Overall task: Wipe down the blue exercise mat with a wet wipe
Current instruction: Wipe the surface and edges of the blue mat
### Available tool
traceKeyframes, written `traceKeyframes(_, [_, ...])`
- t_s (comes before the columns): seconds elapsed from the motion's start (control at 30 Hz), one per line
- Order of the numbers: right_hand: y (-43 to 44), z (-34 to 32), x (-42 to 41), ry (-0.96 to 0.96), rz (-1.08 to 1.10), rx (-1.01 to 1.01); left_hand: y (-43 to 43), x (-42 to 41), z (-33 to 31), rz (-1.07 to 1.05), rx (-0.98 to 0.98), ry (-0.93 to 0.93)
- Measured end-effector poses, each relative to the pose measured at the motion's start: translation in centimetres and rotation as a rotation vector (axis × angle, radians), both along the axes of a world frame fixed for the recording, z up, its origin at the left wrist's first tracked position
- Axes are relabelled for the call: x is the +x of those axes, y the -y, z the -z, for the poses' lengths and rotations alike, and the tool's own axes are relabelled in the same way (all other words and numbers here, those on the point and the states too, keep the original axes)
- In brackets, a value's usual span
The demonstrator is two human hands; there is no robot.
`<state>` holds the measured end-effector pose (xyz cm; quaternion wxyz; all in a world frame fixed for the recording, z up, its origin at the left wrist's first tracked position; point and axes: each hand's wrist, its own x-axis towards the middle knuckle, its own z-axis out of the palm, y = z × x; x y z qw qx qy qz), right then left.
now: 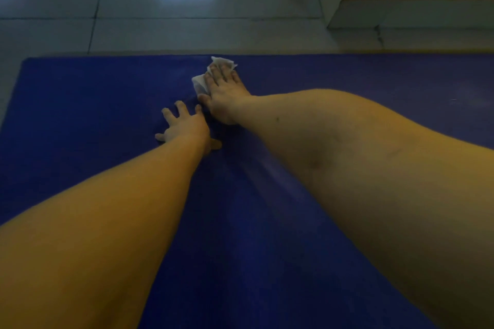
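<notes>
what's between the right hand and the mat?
A white wet wipe, pressed flat onto the blue exercise mat under the right hand, seen in the head view. The left hand rests directly on the mat.

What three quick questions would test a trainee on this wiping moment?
1. True or false: the left hand presses the wipe.
2. Which hand lies nearer the far edge of the mat? A left, B right.
3. Fill in: the left hand rests flat on the ____.
Key: 1 false, the right hand presses the wipe; 2 B; 3 mat.
</notes>
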<state>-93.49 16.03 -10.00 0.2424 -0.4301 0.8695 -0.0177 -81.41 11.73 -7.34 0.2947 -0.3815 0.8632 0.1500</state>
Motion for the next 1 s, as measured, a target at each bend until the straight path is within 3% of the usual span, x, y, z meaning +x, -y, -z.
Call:
traceKeyframes(0.17, [-2.0, 0.5, -3.5, -0.041, 0.131, 0.013, 0.1, 0.5, 0.1, 0.023, -0.007, 0.013])
traceKeyframes(0.3, [-7.1, 2.1, -9.7, -0.216, 0.41, 0.085, 0.2, 0.5, 0.4, 0.022, -0.006, 0.008])
traceKeyframes(0.43, [-8.9, 1.2, -10.8, -0.163, 0.722, 0.154, 0.0, 0.4, 0.5, 0.022, -0.011, 0.006])
traceKeyframes(0.5, [-6.7, 1.4, -8.9, -0.201, 0.655, 0.109, 0.0, 0.4, 0.4, 0.022, -0.013, 0.01])
traceKeyframes(0.57, [-3.7, 1.9, -5.8, -0.223, 0.445, 0.01, 0.0, 0.3, 0.5, 0.018, -0.009, 0.012])
traceKeyframes(0.67, [-0.4, 1.5, -1.0, -0.133, 0.178, -0.082, 0.1, 0.4, 0.6, 0.014, -0.006, 0.007])
traceKeyframes(0.77, [-1.2, 1.0, -0.9, -0.08, 0.059, -0.074, 0.2, 0.5, 0.5, 0.017, -0.013, 0.01])
traceKeyframes(0.87, [-5.3, 0.0, -4.5, -0.162, 0.236, -0.083, 0.2, 0.6, 0.5, 0.027, -0.01, 0.004])
traceKeyframes(0.97, [-10.8, 0.3, -10.1, -0.335, 0.423, 0.088, 0.2, 0.8, 0.5, 0.032, -0.02, 0.0])
traceKeyframes(1.0, [-12.4, 0.6, -11.6, -0.313, 0.515, 0.153, 0.1, 0.9, 0.4, 0.033, -0.02, 0.0])
